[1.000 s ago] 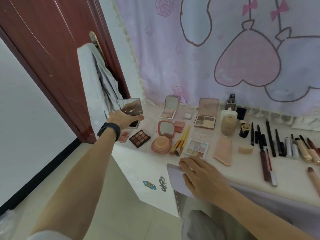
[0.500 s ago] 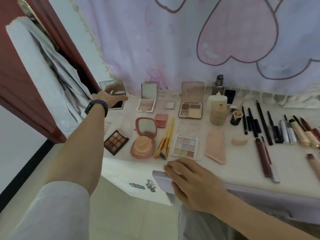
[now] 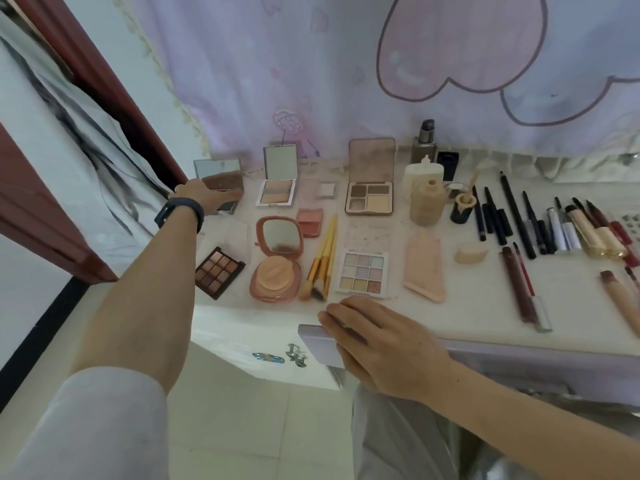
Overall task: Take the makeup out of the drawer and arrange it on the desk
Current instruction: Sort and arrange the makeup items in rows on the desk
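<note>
I read the desk [image 3: 467, 313] as a dial, with twelve at the curtain [image 3: 311, 64].

The left hand [image 3: 204, 199] is out at ten o'clock, at the far left corner. It rests on an open compact [image 3: 216, 169] whose mirror stands up facing me. The fingers lie close together, stretched across the compact's base. The thumb is hidden, so I cannot tell whether the hand pinches the compact or only touches it. A dark band [image 3: 180, 211] circles that wrist.

The right hand [image 3: 384, 348] is at six o'clock, on the top edge of the lilac drawer [image 3: 317, 344], near its left corner. Its fingers are pressed together and barely bent. They lie along the edge and point toward nine. The thumb is out of view, and I cannot see inside the drawer.

The makeup is laid out across the desk:
- At three o'clock from the compact stand a second mirrored palette [image 3: 278, 181] and then a pink-lidded one [image 3: 370, 188], both open.
- At six o'clock from the left hand lies a brown palette [image 3: 220, 271].
- At three o'clock from the brown palette, in turn, are a round powder case [image 3: 275, 278], yellow brushes [image 3: 322, 261] and a pastel palette [image 3: 362, 271]. The pastel palette sits just at twelve from the right fingertips.
- Beige bottles [image 3: 426, 202] stand toward one o'clock.
- Dark pencils [image 3: 502, 216] and tubes [image 3: 588, 230] lie in rows toward three.

A red-brown door [image 3: 52, 209] stands off at nine.
</note>
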`<state>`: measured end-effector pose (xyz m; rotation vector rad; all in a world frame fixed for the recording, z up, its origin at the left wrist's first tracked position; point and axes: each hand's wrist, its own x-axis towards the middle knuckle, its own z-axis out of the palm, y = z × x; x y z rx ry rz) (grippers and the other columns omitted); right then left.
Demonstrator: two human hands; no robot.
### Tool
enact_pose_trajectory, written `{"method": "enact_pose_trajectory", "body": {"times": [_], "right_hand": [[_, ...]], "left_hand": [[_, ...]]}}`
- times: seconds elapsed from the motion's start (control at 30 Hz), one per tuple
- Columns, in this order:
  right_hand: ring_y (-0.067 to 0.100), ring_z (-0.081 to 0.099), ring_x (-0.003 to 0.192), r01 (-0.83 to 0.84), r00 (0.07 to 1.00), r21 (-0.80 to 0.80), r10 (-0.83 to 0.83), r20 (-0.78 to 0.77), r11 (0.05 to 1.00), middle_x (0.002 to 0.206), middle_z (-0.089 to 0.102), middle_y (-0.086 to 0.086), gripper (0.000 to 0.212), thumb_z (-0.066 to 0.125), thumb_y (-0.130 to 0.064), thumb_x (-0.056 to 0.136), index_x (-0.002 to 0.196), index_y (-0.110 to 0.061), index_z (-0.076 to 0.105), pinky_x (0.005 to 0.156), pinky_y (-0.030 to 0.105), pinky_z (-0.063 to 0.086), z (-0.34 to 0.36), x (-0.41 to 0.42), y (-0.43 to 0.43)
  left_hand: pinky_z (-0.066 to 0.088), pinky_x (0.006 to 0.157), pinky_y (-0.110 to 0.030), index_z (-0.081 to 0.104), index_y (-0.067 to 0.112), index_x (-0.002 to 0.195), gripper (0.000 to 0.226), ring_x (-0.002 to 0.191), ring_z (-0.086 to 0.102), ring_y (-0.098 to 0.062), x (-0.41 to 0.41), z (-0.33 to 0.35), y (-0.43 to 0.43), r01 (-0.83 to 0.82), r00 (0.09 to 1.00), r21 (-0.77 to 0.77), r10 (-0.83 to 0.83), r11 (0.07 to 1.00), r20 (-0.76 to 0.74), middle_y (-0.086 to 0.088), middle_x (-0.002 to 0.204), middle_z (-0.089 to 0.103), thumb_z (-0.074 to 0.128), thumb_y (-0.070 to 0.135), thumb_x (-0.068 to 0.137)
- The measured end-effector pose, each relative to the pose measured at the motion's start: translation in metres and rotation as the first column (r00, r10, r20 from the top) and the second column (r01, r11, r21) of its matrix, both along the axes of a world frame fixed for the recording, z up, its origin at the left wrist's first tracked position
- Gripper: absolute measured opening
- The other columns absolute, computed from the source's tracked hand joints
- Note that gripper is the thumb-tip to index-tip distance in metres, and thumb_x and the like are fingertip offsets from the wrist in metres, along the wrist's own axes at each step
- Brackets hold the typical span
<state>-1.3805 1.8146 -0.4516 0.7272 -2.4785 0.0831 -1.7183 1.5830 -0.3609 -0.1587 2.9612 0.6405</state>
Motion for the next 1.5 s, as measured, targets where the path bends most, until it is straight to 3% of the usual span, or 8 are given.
{"method": "enact_pose_trajectory", "body": {"times": [0.17,0.3,0.43,0.6,0.77,1.0,1.27,1.5], "right_hand": [[0.026,0.056,0.118,0.004,1.0,-0.008,-0.004,-0.017,1.0,0.13,0.061,0.008,0.043,0.053,-0.028,0.1,0.136,-0.005,0.059,0.106,0.036,0.043,-0.004,-0.001,0.0],[0.023,0.053,0.12,-0.003,1.0,-0.039,0.002,-0.027,0.999,0.131,0.059,0.005,0.044,0.053,-0.032,0.099,0.136,-0.009,0.06,0.106,0.035,0.044,-0.006,-0.001,0.001],[0.024,0.055,0.122,0.0,1.0,-0.062,0.0,-0.002,0.998,0.132,0.059,0.005,0.045,0.053,-0.032,0.1,0.138,-0.009,0.059,0.106,0.036,0.047,-0.008,0.0,0.003],[0.025,0.058,0.119,-0.003,1.0,-0.094,0.002,-0.01,0.996,0.13,0.062,0.006,0.043,0.054,-0.029,0.098,0.135,-0.008,0.062,0.104,0.037,0.051,-0.007,-0.001,0.003],[0.023,0.057,0.121,-0.018,0.999,-0.106,0.015,-0.028,0.994,0.132,0.062,0.005,0.043,0.055,-0.027,0.097,0.134,-0.007,0.063,0.106,0.034,0.048,-0.01,-0.002,0.004],[0.021,0.057,0.121,-0.018,1.0,-0.138,0.016,-0.015,0.99,0.133,0.062,0.003,0.043,0.053,-0.03,0.098,0.136,-0.011,0.062,0.104,0.034,0.05,-0.015,-0.004,0.005],[0.02,0.059,0.117,-0.005,0.999,-0.13,0.0,-0.037,0.991,0.129,0.065,0.003,0.042,0.057,-0.03,0.095,0.132,-0.011,0.065,0.101,0.032,0.052,-0.009,-0.001,0.004],[0.019,0.059,0.117,0.006,0.999,-0.115,-0.01,-0.033,0.993,0.129,0.065,0.002,0.043,0.056,-0.031,0.095,0.133,-0.012,0.065,0.101,0.032,0.051,-0.007,-0.001,0.004]], "left_hand": [[0.047,0.101,-0.044,0.051,0.006,0.139,0.07,0.123,0.053,-0.037,0.031,0.021,-0.014,-0.005,0.981,0.125,0.029,0.992,-0.192,-0.018,0.136,0.055,0.062,0.054,0.088],[0.044,0.086,-0.028,0.058,0.016,0.135,0.05,0.114,0.058,-0.025,0.084,0.028,-0.022,0.04,0.935,0.319,0.078,0.947,-0.347,-0.007,0.126,0.059,0.066,0.037,0.089],[0.043,0.101,-0.034,0.062,0.023,0.128,0.04,0.124,0.051,-0.023,0.144,0.019,-0.027,0.059,0.911,0.378,0.105,0.924,-0.399,-0.007,0.134,0.054,0.067,0.031,0.089],[0.041,0.107,-0.046,0.059,0.029,0.129,0.046,0.126,0.047,-0.026,0.199,-0.008,-0.03,0.04,0.933,0.198,0.034,0.979,-0.357,-0.003,0.134,0.053,0.068,0.039,0.085],[0.022,0.114,-0.048,0.047,0.031,0.139,0.063,0.137,0.029,-0.025,0.216,-0.027,-0.027,-0.004,0.953,-0.06,-0.014,0.998,-0.301,0.0,0.139,0.051,0.064,0.044,0.079],[0.014,0.113,-0.048,0.04,0.03,0.144,0.067,0.143,0.021,-0.02,0.207,-0.025,-0.027,-0.011,0.974,-0.083,-0.008,0.997,-0.225,0.002,0.141,0.053,0.058,0.045,0.082],[0.025,0.106,-0.047,0.047,0.024,0.137,0.067,0.136,0.032,-0.027,0.219,-0.024,-0.015,-0.115,0.958,-0.134,0.075,0.984,-0.276,-0.004,0.137,0.054,0.059,0.062,0.082],[0.029,0.103,-0.047,0.046,0.021,0.137,0.069,0.129,0.043,-0.031,0.221,-0.023,-0.012,-0.155,0.964,-0.036,0.143,0.987,-0.226,-0.008,0.132,0.057,0.061,0.06,0.083]]}}
